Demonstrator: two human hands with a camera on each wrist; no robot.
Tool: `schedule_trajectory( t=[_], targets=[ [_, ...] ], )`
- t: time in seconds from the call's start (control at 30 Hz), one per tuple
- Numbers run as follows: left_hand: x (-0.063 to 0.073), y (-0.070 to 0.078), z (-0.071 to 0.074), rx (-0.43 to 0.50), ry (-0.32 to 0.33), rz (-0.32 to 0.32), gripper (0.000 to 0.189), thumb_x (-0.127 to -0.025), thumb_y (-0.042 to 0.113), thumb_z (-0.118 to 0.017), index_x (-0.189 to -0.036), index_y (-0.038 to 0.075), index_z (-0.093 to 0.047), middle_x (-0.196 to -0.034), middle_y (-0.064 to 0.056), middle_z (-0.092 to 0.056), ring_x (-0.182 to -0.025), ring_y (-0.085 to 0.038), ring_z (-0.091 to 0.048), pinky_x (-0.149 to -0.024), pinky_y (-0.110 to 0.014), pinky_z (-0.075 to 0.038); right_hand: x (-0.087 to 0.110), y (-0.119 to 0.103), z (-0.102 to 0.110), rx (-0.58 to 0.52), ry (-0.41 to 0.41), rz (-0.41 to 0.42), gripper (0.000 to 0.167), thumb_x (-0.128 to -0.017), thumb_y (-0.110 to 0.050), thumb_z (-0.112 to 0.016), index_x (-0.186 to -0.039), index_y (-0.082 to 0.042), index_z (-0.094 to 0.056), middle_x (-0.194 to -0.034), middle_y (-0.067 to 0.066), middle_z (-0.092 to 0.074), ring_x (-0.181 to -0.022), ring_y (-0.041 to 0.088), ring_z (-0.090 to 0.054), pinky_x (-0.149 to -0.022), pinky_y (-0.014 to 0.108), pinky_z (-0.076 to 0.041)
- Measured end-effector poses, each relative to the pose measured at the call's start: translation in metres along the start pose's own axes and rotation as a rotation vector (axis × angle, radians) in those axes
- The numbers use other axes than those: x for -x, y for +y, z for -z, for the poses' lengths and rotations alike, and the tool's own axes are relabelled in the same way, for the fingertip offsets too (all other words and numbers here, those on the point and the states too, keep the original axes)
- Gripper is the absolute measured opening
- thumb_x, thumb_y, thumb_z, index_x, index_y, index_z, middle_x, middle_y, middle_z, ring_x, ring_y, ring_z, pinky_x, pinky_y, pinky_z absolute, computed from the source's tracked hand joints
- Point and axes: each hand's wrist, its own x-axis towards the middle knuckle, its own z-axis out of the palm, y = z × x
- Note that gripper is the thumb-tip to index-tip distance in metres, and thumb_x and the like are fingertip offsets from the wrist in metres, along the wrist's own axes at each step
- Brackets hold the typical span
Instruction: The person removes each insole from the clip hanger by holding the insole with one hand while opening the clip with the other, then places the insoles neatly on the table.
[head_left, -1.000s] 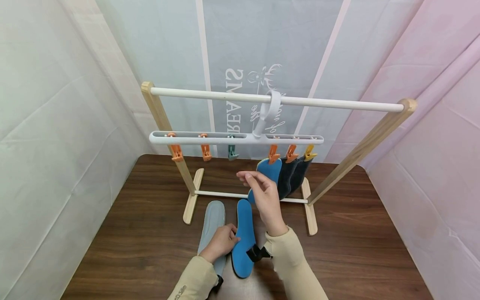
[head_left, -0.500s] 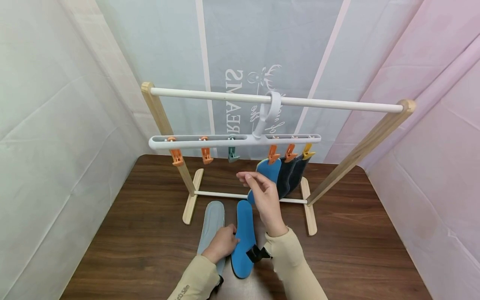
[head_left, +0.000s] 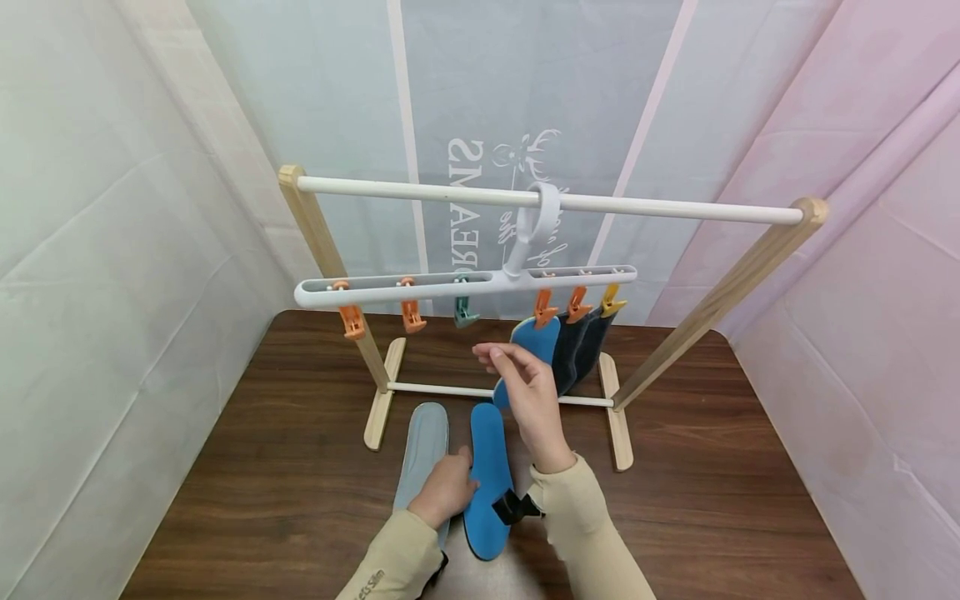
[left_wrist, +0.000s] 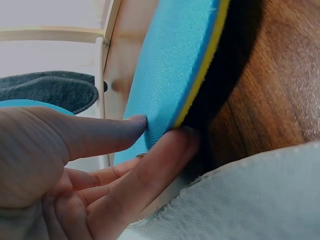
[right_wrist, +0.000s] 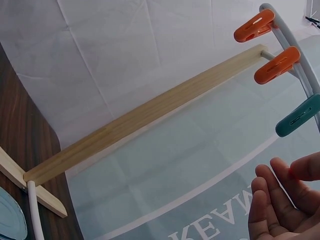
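Observation:
My left hand [head_left: 446,486] pinches the edge of a blue insole [head_left: 491,454] on the tabletop. In the left wrist view, the thumb [left_wrist: 110,132] lies on its blue face and a finger [left_wrist: 155,162] reaches under the yellow-lined edge. A grey insole [head_left: 423,442] lies to the left, partly hidden by that hand. My right hand [head_left: 531,404] hangs in the air with bent, relaxed fingers, holding nothing. It is below the green clip [head_left: 464,312] of a white hanger [head_left: 438,291]. Behind it, another blue insole [head_left: 536,337] hangs from an orange clip [head_left: 544,310].
The hanger hooks over the white top bar [head_left: 675,207] of a wooden-sided rack. Dark insoles [head_left: 573,350] hang at its right under an orange and a yellow clip [head_left: 612,301]. Two orange clips [head_left: 411,315] at the left hold nothing. Cloth walls surround the brown table [head_left: 720,467].
The hanger has swung slightly, its left end coming nearer and lower. My left hand has shifted a little at the blue insole's edge. The right hand has stayed in place.

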Motion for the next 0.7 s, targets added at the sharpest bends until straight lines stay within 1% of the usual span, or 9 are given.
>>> schedule_trajectory(
  t=[0.13,0.2,0.27,0.43,0.57,0.7],
  targets=[
    [-0.0004,0.0002,-0.0007,-0.007,-0.003,0.001,0.030,-0.085,0.003,-0.069,-0.107,-0.008,-0.053,-0.089,-0.024,-0.064,-0.077,-0.036,-0.065,-0.062,-0.036,-0.051,0.0001,0.0000,-0.0004,-0.006,0.001,0.004,0.029,-0.100,-0.022,-0.053,-0.113,0.001,-0.066,-0.115,0.018,-0.065,-0.106,0.021,-0.061,-0.098,0.045,-0.046],
    [-0.0004,0.0002,-0.0008,-0.008,-0.005,-0.001,0.029,-0.085,0.003,-0.069,-0.107,-0.008,-0.052,-0.087,-0.023,-0.064,-0.075,-0.034,-0.065,-0.061,-0.035,-0.051,0.0003,0.0002,-0.0004,-0.008,0.002,0.004,0.029,-0.100,-0.022,-0.053,-0.112,0.001,-0.066,-0.115,0.018,-0.065,-0.106,0.021,-0.061,-0.099,0.050,-0.044],
    [-0.0004,0.0002,-0.0009,-0.012,-0.006,-0.006,0.030,-0.085,0.003,-0.068,-0.107,-0.008,-0.052,-0.084,-0.022,-0.063,-0.072,-0.033,-0.064,-0.059,-0.034,-0.050,0.0004,0.0004,-0.0005,-0.009,0.004,0.003,0.029,-0.100,-0.022,-0.053,-0.112,0.001,-0.066,-0.115,0.018,-0.065,-0.106,0.020,-0.061,-0.099,0.052,-0.043],
    [-0.0002,-0.0001,-0.0017,-0.026,-0.003,-0.006,0.028,-0.085,0.002,-0.068,-0.105,-0.008,-0.052,-0.081,-0.021,-0.062,-0.069,-0.032,-0.063,-0.057,-0.032,-0.048,0.0006,0.0004,-0.0008,-0.001,0.007,-0.005,0.028,-0.100,-0.022,-0.053,-0.112,0.000,-0.066,-0.114,0.018,-0.065,-0.106,0.019,-0.062,-0.099,0.048,-0.045],
    [0.0000,0.0001,-0.0025,-0.027,-0.002,0.002,0.025,-0.085,0.002,-0.068,-0.104,-0.007,-0.052,-0.080,-0.021,-0.061,-0.069,-0.033,-0.062,-0.056,-0.032,-0.047,0.0007,0.0007,-0.0007,0.001,0.006,-0.009,0.028,-0.100,-0.022,-0.053,-0.113,0.000,-0.066,-0.115,0.017,-0.065,-0.106,0.019,-0.061,-0.097,0.043,-0.047],
    [0.0002,-0.0009,-0.0033,-0.025,0.006,-0.004,0.024,-0.085,0.002,-0.067,-0.102,-0.006,-0.052,-0.076,-0.018,-0.060,-0.067,-0.031,-0.062,-0.056,-0.032,-0.046,0.0008,0.0009,-0.0007,0.000,0.007,-0.010,0.028,-0.100,-0.022,-0.053,-0.113,0.000,-0.066,-0.115,0.017,-0.065,-0.106,0.019,-0.061,-0.096,0.038,-0.048]
  ],
)
